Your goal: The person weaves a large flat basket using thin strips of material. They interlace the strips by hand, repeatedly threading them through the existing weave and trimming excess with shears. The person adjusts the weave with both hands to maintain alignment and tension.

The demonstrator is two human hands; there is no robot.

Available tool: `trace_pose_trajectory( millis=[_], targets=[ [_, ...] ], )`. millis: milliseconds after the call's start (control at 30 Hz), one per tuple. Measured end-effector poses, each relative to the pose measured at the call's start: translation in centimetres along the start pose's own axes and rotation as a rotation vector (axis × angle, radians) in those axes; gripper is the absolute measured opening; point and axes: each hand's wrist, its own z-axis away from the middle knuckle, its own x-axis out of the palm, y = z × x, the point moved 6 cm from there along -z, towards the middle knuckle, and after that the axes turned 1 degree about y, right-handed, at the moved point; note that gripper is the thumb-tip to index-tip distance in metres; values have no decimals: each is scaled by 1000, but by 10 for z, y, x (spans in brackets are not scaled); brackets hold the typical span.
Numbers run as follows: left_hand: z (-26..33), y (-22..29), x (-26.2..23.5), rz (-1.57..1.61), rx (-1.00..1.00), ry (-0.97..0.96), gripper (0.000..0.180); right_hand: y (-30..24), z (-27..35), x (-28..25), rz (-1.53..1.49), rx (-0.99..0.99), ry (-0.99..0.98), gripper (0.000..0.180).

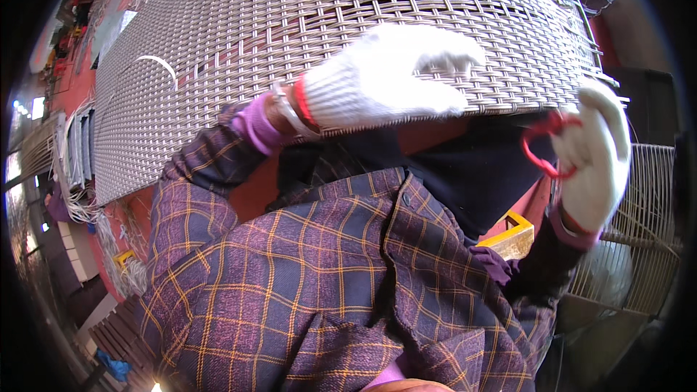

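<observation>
A large grey woven wicker panel (239, 22) stretches before me, with a looser, gappy band across its right half. My left hand (388, 76), in a white knit glove with a red cuff edge, lies over the panel's near edge. Its fingers and thumb are apart, and nothing shows between them. Right of the panel's near corner, my right hand (599, 156), also gloved in white, is closed on red-handled scissors (539, 154). Only their red loops show, slightly blurred; the blades are hidden. Loose strand ends (592, 43) stick out along the panel's right edge.
A pale curved strip (158, 65) rests on the panel's left part. Below my right forearm is a yellow-edged stool or frame (512, 232). A rack of thin rods (653, 210) stands at the right. Bundles of strands (80, 189) lie at the left on the red floor.
</observation>
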Motion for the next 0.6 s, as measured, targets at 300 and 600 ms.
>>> trace_pose_trajectory(
  millis=[300, 600],
  targets=[
    [3, 16, -39, -354, 183, -60, 43, -10, -82, 98, -382, -46, -287, 37],
    [75, -52, -92, -104, 85, 127, 28, 109, -102, 100, -252, 302, -323, 25]
  ],
)
